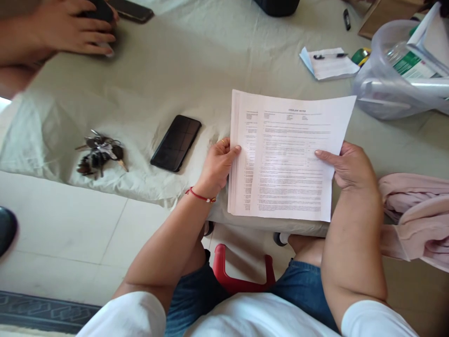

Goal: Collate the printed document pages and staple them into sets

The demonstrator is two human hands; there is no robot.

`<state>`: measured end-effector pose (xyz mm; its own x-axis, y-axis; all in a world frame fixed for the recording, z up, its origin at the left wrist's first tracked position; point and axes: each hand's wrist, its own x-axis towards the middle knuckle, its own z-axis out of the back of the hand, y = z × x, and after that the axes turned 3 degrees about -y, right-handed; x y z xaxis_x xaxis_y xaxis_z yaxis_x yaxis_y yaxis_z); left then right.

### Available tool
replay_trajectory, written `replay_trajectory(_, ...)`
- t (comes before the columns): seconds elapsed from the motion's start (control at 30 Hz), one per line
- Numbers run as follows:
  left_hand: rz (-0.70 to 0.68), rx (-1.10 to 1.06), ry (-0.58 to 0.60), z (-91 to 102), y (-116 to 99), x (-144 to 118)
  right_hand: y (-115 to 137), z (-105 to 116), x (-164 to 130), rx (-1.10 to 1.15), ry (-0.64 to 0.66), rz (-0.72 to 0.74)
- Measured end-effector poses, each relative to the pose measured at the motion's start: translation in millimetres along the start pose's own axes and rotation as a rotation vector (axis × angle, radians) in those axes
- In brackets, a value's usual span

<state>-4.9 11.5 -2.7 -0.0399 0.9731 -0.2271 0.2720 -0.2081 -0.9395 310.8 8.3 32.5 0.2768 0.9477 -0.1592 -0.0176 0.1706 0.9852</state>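
Observation:
I hold a stack of printed white papers (287,154) above the near edge of a table covered with a pale green cloth (175,70). My left hand (217,166) grips the stack's left edge, thumb on top; a red string bracelet circles that wrist. My right hand (347,166) holds the right edge, thumb laid across the page. A black phone (176,142) lies face up just left of my left hand.
A bunch of keys (99,153) lies near the table's left edge. Another person's hand (70,28) rests on a dark object at the far left. A notepad with pen (328,62), a clear plastic container (396,70) and pink cloth (417,210) sit to the right.

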Motion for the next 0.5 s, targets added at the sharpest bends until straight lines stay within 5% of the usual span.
replay_trajectory(0.5,0.002,-0.026,0.035,-9.5,-7.3,-8.5,-11.6,10.5,16.6,-0.018,-0.25,0.173)
